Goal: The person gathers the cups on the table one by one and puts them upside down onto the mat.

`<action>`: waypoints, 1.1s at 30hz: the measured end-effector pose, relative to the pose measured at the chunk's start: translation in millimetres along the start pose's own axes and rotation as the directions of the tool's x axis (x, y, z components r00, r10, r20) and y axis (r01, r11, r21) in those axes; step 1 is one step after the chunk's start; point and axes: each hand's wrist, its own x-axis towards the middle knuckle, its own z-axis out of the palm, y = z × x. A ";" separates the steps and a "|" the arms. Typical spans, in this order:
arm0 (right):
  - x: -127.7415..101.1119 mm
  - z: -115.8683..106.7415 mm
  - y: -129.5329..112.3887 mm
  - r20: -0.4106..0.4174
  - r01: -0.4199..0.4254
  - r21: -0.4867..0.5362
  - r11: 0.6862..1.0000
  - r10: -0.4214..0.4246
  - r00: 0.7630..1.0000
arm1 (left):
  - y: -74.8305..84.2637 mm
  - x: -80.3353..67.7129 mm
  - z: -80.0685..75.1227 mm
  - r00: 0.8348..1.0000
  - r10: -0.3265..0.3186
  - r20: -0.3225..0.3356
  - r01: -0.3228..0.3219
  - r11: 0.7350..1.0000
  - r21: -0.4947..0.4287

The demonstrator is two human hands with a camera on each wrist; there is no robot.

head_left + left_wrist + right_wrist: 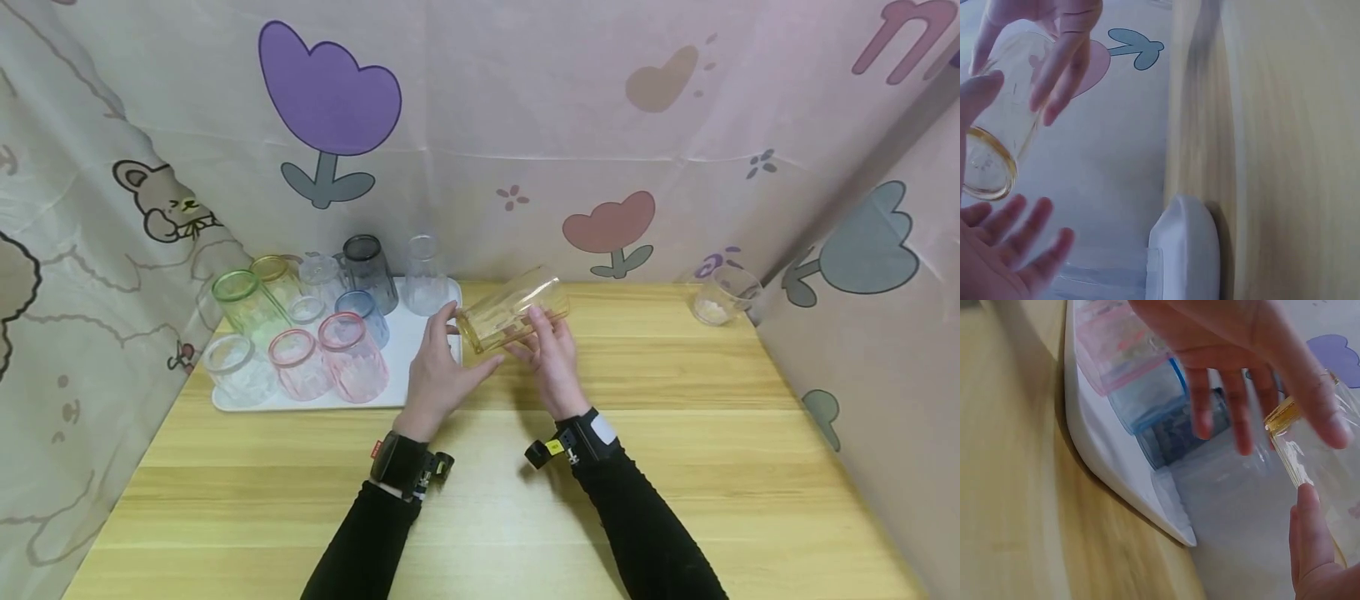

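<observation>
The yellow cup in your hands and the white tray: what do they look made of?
Yellow cup: clear amber-tinted plastic or glass, glossy and ribbed; the backdrop shows through it, so which one stays open. White tray: probably plastic, smooth, opaque, with a rounded raised rim.

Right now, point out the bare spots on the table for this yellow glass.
Bare wood lies between the white tray and the clear glass at the far right corner, and along the near edge of the table. The tray is crowded, bare only at its right end.

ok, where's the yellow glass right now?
Head view: the yellow glass is held tilted above the table centre, right hand gripping it, left hand open at its rim, just right of the white tray.
</observation>
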 end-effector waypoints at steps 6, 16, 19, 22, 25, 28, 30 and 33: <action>-5.4 3.9 7.3 0.054 -0.066 -0.004 0.998 0.066 0.996 | 0.1 1.2 -1.4 0.985 0.160 -0.069 -0.164 0.984 -0.069; -8.2 7.2 16.3 0.108 -0.092 -0.005 0.996 0.092 0.990 | -3.6 5.6 -0.9 0.924 0.352 -0.147 -0.366 0.927 -0.084; -7.3 6.6 16.7 0.123 -0.092 -0.007 0.996 0.092 0.988 | -4.0 5.7 -0.9 0.923 0.353 -0.155 -0.368 0.926 -0.081; -5.9 5.5 16.3 0.142 -0.094 -0.014 0.995 0.095 0.985 | -3.8 5.6 -0.6 0.924 0.344 -0.168 -0.359 0.930 -0.073; -4.8 3.9 16.1 0.164 -0.098 -0.019 0.995 0.100 0.981 | -2.5 5.3 -0.9 0.922 0.340 -0.186 -0.358 0.931 -0.071; -4.3 2.1 16.1 0.190 -0.101 -0.026 0.995 0.104 0.976 | -0.9 5.1 -1.7 0.911 0.354 -0.210 -0.374 0.925 -0.065; -4.0 1.2 16.2 0.207 -0.102 -0.036 0.994 0.107 0.972 | 0.3 5.4 -2.8 0.900 0.370 -0.230 -0.392 0.918 -0.057; -3.4 1.2 16.7 0.221 -0.101 -0.045 0.994 0.109 0.969 | 3.0 6.4 -5.9 0.876 0.397 -0.275 -0.423 0.905 -0.041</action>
